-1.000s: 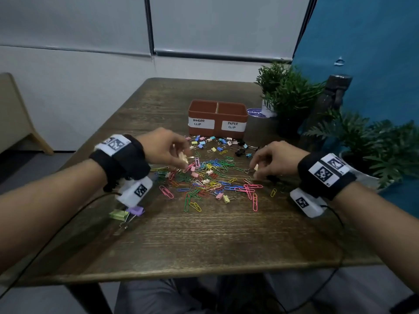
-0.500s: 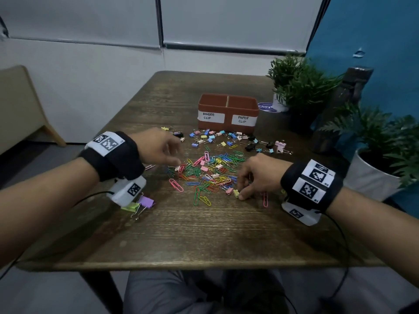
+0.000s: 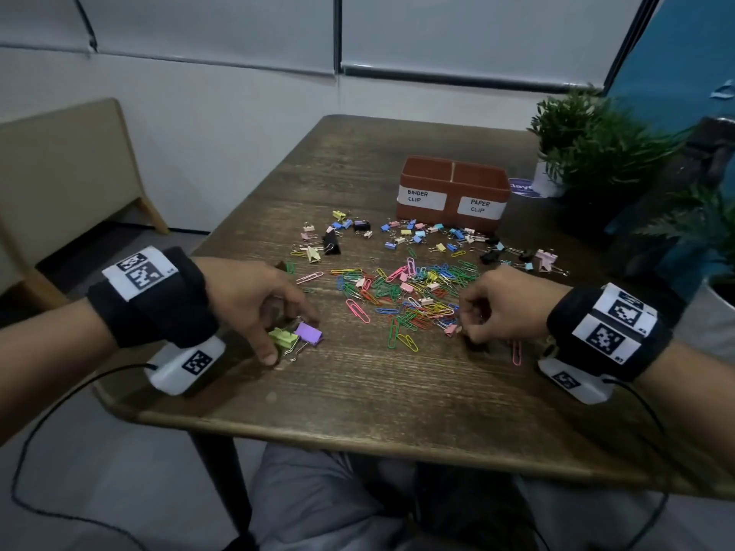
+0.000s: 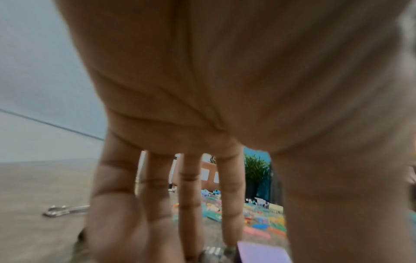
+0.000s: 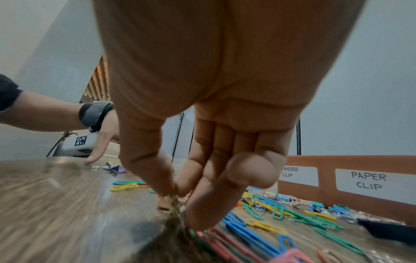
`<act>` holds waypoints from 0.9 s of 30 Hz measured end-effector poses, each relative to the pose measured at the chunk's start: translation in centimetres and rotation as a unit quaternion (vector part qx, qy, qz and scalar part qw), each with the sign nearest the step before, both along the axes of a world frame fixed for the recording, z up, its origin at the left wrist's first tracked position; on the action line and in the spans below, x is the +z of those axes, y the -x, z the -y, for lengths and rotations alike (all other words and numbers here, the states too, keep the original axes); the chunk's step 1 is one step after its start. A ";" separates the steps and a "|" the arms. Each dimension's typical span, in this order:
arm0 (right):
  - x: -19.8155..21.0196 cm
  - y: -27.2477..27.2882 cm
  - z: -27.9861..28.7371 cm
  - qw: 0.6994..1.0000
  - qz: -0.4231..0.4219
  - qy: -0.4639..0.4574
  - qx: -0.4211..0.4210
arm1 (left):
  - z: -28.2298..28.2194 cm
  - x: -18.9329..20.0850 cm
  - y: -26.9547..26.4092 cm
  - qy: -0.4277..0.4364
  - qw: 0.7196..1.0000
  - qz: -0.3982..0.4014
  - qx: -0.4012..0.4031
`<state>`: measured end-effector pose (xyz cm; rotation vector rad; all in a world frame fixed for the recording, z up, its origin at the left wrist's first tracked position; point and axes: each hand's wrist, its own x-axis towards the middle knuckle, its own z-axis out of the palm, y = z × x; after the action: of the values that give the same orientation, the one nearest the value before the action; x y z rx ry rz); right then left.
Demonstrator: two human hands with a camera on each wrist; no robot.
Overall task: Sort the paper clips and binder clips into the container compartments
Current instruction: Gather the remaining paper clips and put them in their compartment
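Fingers of both hands work the near edge of the clip pile (image 3: 401, 296).

Left hand (image 3: 254, 300) arches half-spread over the green clip (image 3: 283, 338) and purple clip (image 3: 308, 332), not yet gripping, probably to gather both. Right hand (image 3: 501, 308) pinches something thin by the pile; what, I cannot tell. Beyond the pile stands the container (image 3: 453, 192), with bare table (image 3: 378, 391) on the near side.

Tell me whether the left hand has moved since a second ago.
Yes. The left hand has come back from the pile's edge toward the near table edge, onto the green and purple binder clips.

clips (image 3: 401, 296) on table (image 3: 358, 391), container (image 3: 453, 192) behind
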<state>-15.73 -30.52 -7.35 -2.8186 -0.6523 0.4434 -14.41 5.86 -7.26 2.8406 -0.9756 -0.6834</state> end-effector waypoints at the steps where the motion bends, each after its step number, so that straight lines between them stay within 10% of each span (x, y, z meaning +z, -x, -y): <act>1: 0.1 -0.1 -0.2 1.000 0.003 -0.001 -0.002 | 0.1 -0.3 0.1 0.005 1.000 0.012 -0.013; 10: 0.7 -0.9 0.2 0.991 0.012 -0.116 -0.068 | 0.9 -1.1 0.1 0.047 0.996 0.065 -0.042; 27: -0.8 -0.3 -2.1 0.998 0.048 0.042 0.000 | 1.9 -1.7 0.3 0.026 0.992 0.111 -0.056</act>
<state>-15.42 -28.44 -8.19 -2.9353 -0.6674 0.3436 -14.67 3.97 -8.93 2.8796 -1.1726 -0.3483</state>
